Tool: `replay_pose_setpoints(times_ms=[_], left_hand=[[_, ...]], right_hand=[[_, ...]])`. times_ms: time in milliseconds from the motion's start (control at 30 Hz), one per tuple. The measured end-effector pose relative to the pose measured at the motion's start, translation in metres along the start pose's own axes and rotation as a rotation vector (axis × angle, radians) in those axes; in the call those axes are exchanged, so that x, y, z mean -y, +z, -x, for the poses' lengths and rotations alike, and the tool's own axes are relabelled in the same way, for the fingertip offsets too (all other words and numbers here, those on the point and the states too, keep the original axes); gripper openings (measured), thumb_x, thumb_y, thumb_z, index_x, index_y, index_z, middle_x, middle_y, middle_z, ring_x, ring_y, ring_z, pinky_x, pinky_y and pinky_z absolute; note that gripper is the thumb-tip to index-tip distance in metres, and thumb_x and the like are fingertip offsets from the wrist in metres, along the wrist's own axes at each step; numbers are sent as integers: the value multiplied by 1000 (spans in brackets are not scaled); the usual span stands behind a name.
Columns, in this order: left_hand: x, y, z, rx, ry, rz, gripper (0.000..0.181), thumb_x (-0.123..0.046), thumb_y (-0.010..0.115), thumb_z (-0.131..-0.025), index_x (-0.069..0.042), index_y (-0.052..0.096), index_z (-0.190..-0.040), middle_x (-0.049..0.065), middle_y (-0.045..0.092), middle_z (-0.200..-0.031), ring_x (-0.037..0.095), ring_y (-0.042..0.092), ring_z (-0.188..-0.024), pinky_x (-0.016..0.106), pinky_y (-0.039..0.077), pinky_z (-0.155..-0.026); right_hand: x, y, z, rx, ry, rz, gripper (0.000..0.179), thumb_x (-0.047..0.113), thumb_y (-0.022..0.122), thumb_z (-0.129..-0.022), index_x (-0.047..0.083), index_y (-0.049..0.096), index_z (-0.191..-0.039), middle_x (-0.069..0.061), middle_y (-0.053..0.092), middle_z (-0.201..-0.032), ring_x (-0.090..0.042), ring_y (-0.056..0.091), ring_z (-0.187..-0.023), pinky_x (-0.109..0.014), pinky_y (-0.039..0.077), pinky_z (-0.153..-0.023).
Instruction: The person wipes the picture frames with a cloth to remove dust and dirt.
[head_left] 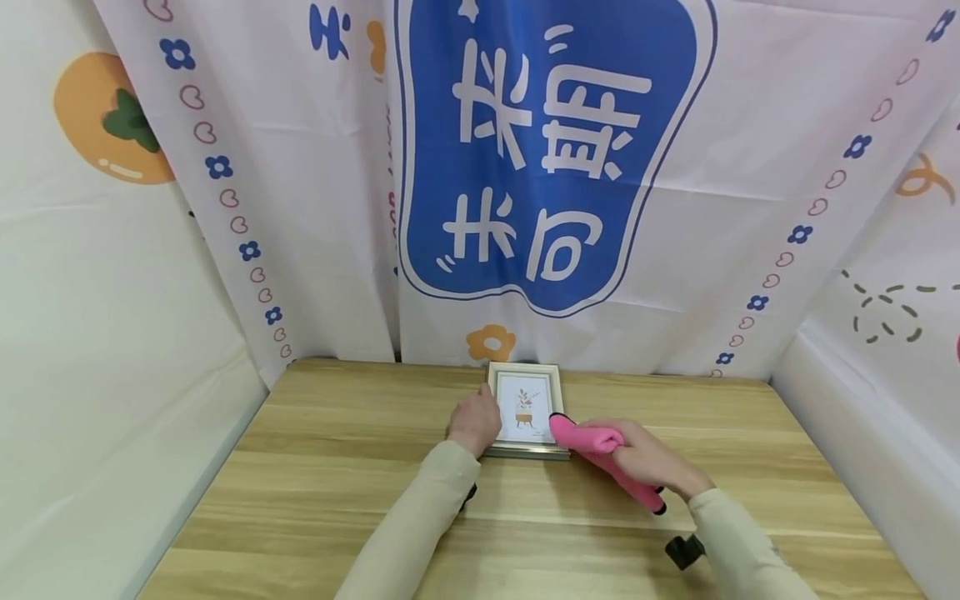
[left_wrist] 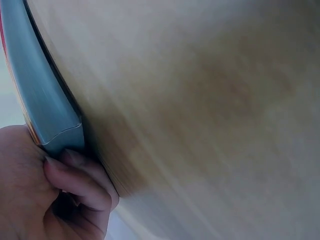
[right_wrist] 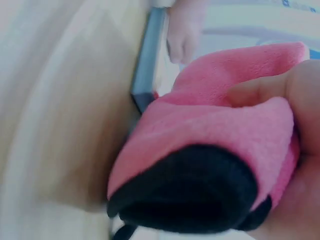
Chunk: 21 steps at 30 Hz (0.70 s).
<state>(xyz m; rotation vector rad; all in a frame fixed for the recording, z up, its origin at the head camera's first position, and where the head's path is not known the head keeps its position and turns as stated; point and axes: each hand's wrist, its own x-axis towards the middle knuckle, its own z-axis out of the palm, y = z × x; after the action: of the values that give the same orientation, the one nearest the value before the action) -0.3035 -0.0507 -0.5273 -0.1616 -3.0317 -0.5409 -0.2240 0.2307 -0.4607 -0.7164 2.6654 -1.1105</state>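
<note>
A picture frame [head_left: 525, 387] with a light border and a drawing of a potted plant lies near the table's back edge. My left hand [head_left: 476, 421] grips its left side. In the left wrist view the curled fingers [left_wrist: 82, 185] are at the corner of the frame's blue-grey side [left_wrist: 42, 85]. My right hand [head_left: 648, 457] holds a folded pink cloth [head_left: 588, 438] with black edging, thumb on top. The cloth's front end overlaps the frame's lower right corner. In the right wrist view the fluffy cloth [right_wrist: 210, 120] hides part of the frame.
Under the frame is a wood-grain table [head_left: 337, 450]. A white printed curtain [head_left: 322, 275] with a blue sign hangs right behind it. White walls [head_left: 97, 333] stand on the left and right. A black device part [head_left: 684, 551] shows at the right wrist.
</note>
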Motion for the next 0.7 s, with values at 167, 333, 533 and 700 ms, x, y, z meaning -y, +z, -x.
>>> replay_pose_setpoints(times_ms=[167,333,533,700], left_hand=[[-1,-3,0,-16,15,-2,29,-17,46,-114,7,55,-126,22,67,-84,38,73,-75,45,62,-62],[-2,-4,1,-22,25,-9,26,-17,48,-113,7,56,-120,22,66,-82,38,73,-75,45,62,-61],[-1,-1,0,-6,21,-26,31,-19,46,-114,8,55,-127,21,66,-82,37,73,-71,44,62,-58],[0,-1,1,3,13,-29,29,-18,46,-114,7,55,-126,21,67,-82,36,73,-71,43,62,-58]], right_hand=[[-5,-10,-14,-87,5,-56,37,-16,38,-85,1,63,-105,-9,67,-105,-22,57,-100,-32,43,-85],[-16,-9,-34,-175,87,-65,28,-10,39,-92,1,60,-106,-10,54,-92,-22,52,-83,-31,41,-74],[-33,-5,-57,-275,99,-24,66,-7,43,-92,6,53,-156,-21,67,-137,-27,64,-103,-40,51,-87],[-40,0,-77,-327,90,3,63,-7,48,-92,5,56,-153,-20,67,-112,-24,61,-82,-36,53,-76]])
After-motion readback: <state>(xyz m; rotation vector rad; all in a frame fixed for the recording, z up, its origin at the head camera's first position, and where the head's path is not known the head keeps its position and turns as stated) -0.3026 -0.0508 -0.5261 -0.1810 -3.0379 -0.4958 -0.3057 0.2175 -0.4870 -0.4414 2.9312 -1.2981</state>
